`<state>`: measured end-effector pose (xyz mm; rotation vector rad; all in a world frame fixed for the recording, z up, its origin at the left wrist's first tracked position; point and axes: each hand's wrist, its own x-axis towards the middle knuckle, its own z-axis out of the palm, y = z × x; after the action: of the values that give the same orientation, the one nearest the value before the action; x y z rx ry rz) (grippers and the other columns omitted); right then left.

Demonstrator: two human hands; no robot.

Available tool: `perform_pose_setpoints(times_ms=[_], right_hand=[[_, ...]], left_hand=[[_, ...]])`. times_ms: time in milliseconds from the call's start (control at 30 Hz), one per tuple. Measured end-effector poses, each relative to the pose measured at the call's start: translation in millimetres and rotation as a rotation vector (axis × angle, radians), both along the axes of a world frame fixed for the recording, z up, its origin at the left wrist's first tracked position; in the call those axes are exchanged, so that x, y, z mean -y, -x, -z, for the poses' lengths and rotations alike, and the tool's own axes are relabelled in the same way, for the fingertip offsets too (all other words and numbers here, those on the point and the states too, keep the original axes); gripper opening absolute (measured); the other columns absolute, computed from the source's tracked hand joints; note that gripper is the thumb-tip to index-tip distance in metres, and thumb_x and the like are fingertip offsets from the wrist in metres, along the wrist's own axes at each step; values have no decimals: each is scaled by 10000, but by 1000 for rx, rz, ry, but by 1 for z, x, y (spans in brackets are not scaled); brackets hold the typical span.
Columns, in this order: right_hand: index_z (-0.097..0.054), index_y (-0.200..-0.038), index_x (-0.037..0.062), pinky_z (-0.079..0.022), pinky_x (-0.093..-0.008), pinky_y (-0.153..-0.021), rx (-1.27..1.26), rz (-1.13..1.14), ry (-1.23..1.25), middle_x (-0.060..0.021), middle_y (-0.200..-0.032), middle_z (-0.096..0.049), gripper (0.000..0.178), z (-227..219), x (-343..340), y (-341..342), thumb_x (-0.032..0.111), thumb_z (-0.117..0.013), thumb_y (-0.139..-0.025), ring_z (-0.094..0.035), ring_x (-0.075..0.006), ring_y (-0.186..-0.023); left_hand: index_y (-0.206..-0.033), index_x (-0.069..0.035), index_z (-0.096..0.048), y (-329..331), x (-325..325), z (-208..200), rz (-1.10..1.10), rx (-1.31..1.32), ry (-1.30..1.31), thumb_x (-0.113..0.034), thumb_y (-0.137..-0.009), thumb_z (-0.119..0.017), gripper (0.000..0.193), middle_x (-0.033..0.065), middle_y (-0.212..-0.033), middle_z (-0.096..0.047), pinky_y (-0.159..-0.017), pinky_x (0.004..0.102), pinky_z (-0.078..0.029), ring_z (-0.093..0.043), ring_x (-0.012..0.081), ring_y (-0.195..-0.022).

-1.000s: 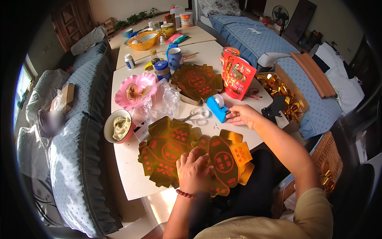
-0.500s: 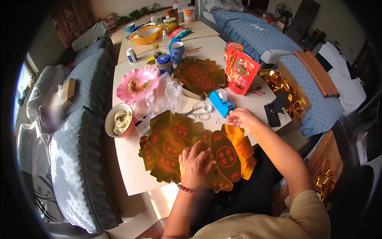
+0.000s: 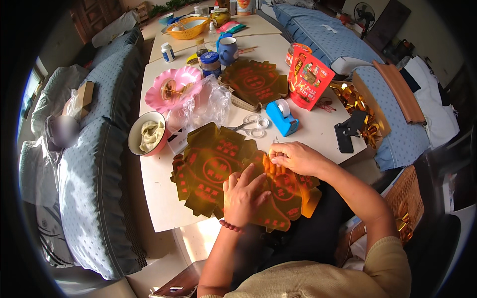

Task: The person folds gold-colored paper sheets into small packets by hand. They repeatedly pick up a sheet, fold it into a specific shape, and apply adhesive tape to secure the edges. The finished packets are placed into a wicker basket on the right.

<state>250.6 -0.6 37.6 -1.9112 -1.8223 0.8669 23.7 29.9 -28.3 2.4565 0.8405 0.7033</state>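
Observation:
A flat gold cardboard cut-out [image 3: 203, 171] with red print lies at the table's near edge, its right part reaching past it. My left hand [image 3: 245, 196] rests on it with the fingers spread, pressing it down. My right hand [image 3: 295, 158] is closed in a pinch at the upper edge of the cut-out's right part. What sits between its fingertips is too small to make out. A blue tape dispenser [image 3: 282, 120] with a clear roll stands just beyond the right hand. Clear-handled scissors [image 3: 255, 126] lie beside it.
A stack of gold cut-outs [image 3: 254, 84] lies farther back, by a red pouch [image 3: 310, 79]. A pink dish [image 3: 164, 97], clear plastic bags [image 3: 211, 107] and a bowl of dumplings [image 3: 148, 135] stand left. A black phone stand [image 3: 350, 131] is at right, near a box of gold pieces [image 3: 370, 119].
My right hand has moved from the tape dispenser down and left onto the cut-out, still pinched. The left hand stays spread on the cardboard. The view has shifted slightly.

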Motion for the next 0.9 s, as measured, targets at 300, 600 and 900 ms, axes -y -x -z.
perform_pose_setpoints(times_ms=[300,600,900], right_hand=[[-443,-1489,275,-527,-433,-764,241,-276,-10,-115,-970,-694,649,-10,-15,0,37,-583,-902,-663,-314,-874],[-380,-1544,297,-528,-401,-782,294,-524,-39,-64,-1024,-695,849,-1,-36,11,-114,-501,-811,-642,-270,-885],[-430,-1515,330,-521,-394,-795,426,-616,-116,-54,-972,-671,761,9,-45,12,-42,-510,-855,-630,-272,-906]], left_hand=[[-1221,-247,-707,2,-2,2,11,-10,-23,-361,-736,-805,508,38,-1418,-561,-979,444,-398,-511,335,-1152],[-1229,-242,-703,4,-3,5,17,8,-15,-356,-755,-796,496,45,-1407,-568,-989,451,-393,-508,348,-1129],[-1221,-222,-707,4,-3,6,18,12,-8,-345,-759,-795,486,62,-1377,-579,-993,455,-393,-507,350,-1115]])
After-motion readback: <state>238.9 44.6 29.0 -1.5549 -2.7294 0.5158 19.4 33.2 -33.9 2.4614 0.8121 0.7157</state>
